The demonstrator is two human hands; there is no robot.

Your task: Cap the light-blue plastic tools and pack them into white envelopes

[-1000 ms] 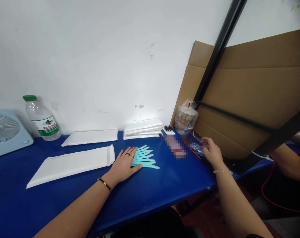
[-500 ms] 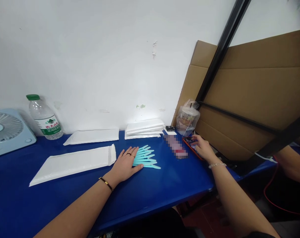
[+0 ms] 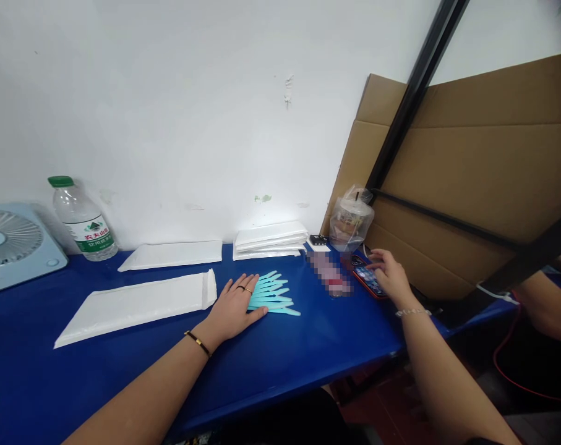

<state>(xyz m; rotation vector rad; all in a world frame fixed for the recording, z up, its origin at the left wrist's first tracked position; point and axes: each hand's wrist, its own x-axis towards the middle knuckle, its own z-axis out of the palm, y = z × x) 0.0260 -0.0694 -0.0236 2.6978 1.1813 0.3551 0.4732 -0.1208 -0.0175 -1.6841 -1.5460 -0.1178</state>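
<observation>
My left hand (image 3: 234, 307) lies flat on the blue table (image 3: 308, 352), fingers spread, its fingertips resting on a fan of several turquoise sticks (image 3: 273, 295). It wears two rings and a dark bracelet. My right hand (image 3: 388, 275) hovers over a red-cased phone (image 3: 367, 279) lying near the table's right edge, its fingers touching the screen. A beaded bracelet sits on that wrist.
White padded envelopes lie on the table: one long (image 3: 136, 305), one behind (image 3: 171, 254), a stack (image 3: 268, 240) by the wall. A water bottle (image 3: 82, 221) and fan (image 3: 11, 244) stand left. A bagged cup (image 3: 351, 220) and cardboard (image 3: 470, 179) stand right. Another person's arm (image 3: 547, 303) shows far right.
My right hand moved back and forth over the phone, ending slightly right and nearer. The left hand stayed on the sticks.
</observation>
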